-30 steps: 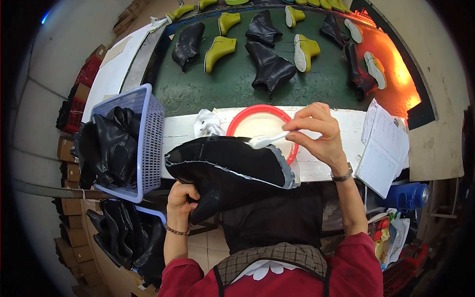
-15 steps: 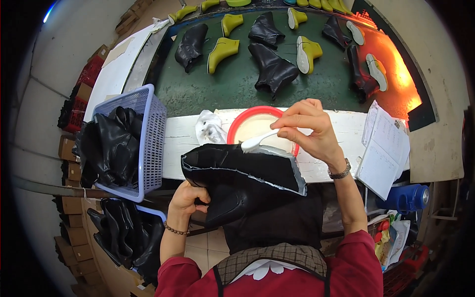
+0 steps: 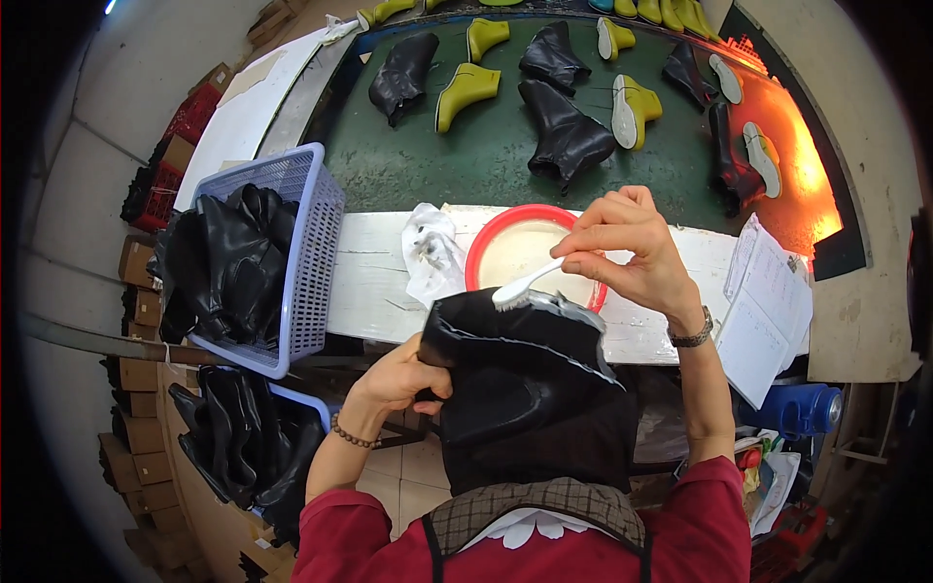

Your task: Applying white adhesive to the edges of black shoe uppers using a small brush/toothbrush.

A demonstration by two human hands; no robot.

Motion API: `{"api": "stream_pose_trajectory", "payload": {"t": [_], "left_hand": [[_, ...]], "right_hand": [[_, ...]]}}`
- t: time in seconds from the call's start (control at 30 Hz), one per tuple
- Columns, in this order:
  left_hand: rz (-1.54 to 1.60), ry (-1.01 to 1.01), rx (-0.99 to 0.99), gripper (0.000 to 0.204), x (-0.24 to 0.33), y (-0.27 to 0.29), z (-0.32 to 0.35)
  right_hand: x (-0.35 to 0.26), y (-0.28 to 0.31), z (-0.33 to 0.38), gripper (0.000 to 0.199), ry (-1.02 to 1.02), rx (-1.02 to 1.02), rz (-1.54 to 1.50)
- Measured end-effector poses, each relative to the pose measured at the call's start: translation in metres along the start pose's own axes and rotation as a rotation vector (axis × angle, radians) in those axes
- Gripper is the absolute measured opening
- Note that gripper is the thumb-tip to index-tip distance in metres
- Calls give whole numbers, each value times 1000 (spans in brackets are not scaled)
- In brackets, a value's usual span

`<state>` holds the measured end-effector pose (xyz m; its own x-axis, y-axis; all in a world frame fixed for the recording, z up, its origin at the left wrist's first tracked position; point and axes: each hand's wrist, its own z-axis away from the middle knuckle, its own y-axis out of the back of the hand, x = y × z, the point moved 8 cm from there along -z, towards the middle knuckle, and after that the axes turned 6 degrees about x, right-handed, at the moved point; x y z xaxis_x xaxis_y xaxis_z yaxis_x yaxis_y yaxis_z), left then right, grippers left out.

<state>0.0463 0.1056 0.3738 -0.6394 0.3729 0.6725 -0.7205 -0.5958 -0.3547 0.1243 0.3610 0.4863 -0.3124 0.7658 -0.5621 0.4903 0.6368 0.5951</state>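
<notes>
R hand (image 3: 632,248) is pinching a white brush (image 3: 530,283) by its handle end, fingers closed narrow round it. Brush long axis is running right-far to left-near, bristle head sitting at the left tip and touching the far rim of the black boot upper (image 3: 525,389). So the work edge is lying just left and near of the R grip, not under it.

L hand (image 3: 398,374) is clamping the boot upper on its left side, thumb on top, fingers tucked under or inside, can't tell which. Upper is sitting between the two hands, over the lap, its open grey-edged rim facing far twd the bench and running roughly left-right, i.e. crosswise to the brush.

Red bowl (image 3: 486,255) w/ whitish paste is standing on the white bench edge (image 3: 374,282), directly far of the bristles, just beside the R hand. R hand is clearly the nearer one to it. Crumpled white rag (image 3: 428,255) is lying just left of the bowl.

Blue basket (image 3: 311,253) of black uppers is sitting well left.
</notes>
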Motion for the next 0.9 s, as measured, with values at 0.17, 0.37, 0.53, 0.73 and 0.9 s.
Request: {"api": "stream_pose_trajectory", "payload": {"t": [0.17,0.37,0.53,0.73,0.9], "left_hand": [[12,108,-24,49,-9,-23,-5],[95,35,-103,58,-4,-6,-3],[174,-134,-36,51,-3,26,5],[247,-324,170,44,36,48,32],[49,-731,496,44,94,88,3]], "right_hand": [[-15,-19,-26,17,113,-29,-85],[0,-8,-21,21,113,53,-94],[18,3,8,24,19,122,-120],[77,17,66,19,-302,387,-35],[138,-3,153,15,-589,426,-126]]}}
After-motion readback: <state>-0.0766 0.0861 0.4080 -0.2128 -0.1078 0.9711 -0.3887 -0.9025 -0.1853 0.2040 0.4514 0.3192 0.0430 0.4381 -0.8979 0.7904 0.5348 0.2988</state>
